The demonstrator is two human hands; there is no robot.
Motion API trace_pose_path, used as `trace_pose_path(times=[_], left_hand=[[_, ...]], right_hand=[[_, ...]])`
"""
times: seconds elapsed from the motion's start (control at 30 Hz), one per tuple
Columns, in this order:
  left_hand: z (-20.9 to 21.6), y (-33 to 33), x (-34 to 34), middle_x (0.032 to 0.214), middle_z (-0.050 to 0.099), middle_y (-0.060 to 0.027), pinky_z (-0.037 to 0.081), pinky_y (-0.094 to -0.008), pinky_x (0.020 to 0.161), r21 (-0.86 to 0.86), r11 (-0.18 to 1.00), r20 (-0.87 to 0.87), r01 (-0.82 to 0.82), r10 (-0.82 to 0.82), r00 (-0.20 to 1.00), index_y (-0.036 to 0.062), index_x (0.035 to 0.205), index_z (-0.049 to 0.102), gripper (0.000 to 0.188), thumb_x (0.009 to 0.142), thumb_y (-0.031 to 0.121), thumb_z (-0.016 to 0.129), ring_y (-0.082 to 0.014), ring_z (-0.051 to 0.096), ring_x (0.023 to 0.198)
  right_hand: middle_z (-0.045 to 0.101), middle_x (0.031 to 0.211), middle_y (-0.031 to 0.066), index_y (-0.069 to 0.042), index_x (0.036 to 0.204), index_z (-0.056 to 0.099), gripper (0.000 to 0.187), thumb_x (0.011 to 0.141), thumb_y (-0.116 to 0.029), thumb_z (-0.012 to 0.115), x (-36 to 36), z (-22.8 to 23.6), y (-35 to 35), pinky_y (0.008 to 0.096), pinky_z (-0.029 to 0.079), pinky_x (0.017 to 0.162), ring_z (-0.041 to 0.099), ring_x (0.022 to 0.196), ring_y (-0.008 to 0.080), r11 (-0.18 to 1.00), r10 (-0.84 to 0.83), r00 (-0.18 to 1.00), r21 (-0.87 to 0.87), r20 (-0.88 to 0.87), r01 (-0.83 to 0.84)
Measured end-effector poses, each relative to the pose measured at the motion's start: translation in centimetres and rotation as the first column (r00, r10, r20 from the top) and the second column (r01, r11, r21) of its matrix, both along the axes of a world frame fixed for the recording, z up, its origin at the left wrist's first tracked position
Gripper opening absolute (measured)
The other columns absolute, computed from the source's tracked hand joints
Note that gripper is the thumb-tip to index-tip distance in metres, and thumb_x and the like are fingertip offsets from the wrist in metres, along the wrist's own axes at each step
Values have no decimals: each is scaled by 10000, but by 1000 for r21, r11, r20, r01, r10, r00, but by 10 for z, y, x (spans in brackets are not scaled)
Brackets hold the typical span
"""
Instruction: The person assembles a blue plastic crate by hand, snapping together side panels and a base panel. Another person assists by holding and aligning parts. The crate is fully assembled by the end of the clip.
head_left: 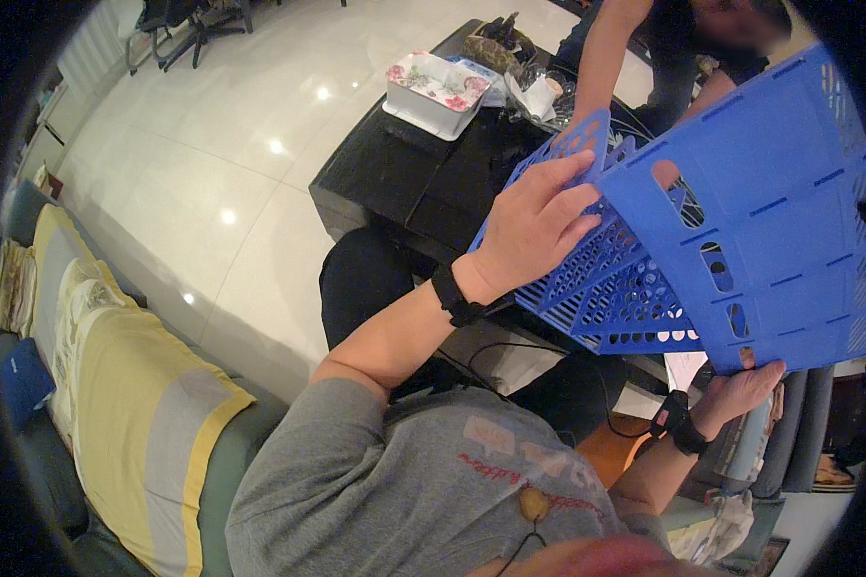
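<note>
A blue plastic file rack (775,226) is held up and tilted in front of me, with oval cutouts along its solid panel. Slanted perforated dividers (611,279) show at its left side. My left hand (544,216) is closed at the upper left of the rack, fingers bent over the edge of a perforated panel. Lower down, my right hand (741,392) grips the bottom edge of the solid panel; part of its fingers is hidden behind the plastic. Another person's forearm (608,58) reaches down behind the perforated panel, and that hand is mostly hidden.
A black table (385,178) stands beyond my knees, bearing a white floral box (435,93) and clear plastic packaging (544,96). A sofa with a yellow and grey cover (135,394) is at left. A dark cable (510,346) runs below the rack.
</note>
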State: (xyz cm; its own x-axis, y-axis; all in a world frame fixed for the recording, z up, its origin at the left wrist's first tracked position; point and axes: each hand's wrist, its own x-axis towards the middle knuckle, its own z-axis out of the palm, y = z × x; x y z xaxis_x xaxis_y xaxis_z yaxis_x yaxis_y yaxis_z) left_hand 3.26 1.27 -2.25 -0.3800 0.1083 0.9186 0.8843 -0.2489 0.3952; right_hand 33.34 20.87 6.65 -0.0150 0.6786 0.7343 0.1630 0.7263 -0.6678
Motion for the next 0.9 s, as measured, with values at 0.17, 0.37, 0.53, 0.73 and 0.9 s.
trace_pose_path(times=[0.17, 0.37, 0.53, 0.73, 0.9], left_hand=[[1, 1, 3, 1274, 594, -179, 557, -390, 782, 30, 999, -37, 12, -11, 999, 89, 1121, 606, 338, 806, 7, 696, -318, 645, 952], [-1, -3, 3, 1279, 594, -210, 560, -400, 838, 22, 998, -20, 56, -55, 998, 70, 1106, 625, 274, 863, -42, 570, -350, 659, 995], [0, -3, 2, 1241, 621, -159, 560, -379, 809, 36, 999, -35, 27, -26, 999, 97, 1071, 605, 281, 806, 10, 635, -325, 653, 984], [-3, -6, 3, 1292, 591, -244, 553, -402, 844, 11, 992, 10, 123, -123, 992, 36, 975, 602, 111, 882, -16, 571, -379, 666, 1011], [-4, -5, 2, 1292, 601, -240, 549, -391, 851, -6, 982, 108, 189, -187, 976, 29, 954, 573, 90, 879, -9, 607, -375, 667, 1023]], right_hand=[[575, 1151, 150, 55, 1270, 462, 433, 1069, -323, 401, -2, 4, -4, 354, 548, 834, 591, 938, 223, 994, 84, 989, -56, -124, -91], [572, 1138, 157, 66, 1252, 470, 442, 1068, -330, 403, -2, 4, -3, 354, 548, 823, 587, 933, 223, 996, 40, 992, -76, -119, -49], [566, 1091, 144, 55, 1210, 497, 400, 1063, -304, 400, -1, 3, -1, 341, 538, 802, 578, 900, 215, 997, 32, 995, -64, -99, -38], [566, 1074, 180, 65, 1159, 508, 440, 1052, -352, 417, -3, 4, -2, 357, 531, 790, 588, 909, 255, 956, -294, 952, 35, 88, 292], [562, 998, 139, 32, 1056, 507, 455, 1033, -419, 450, -9, 0, -7, 316, 505, 639, 553, 793, 210, 988, -136, 987, 56, -91, 141]])
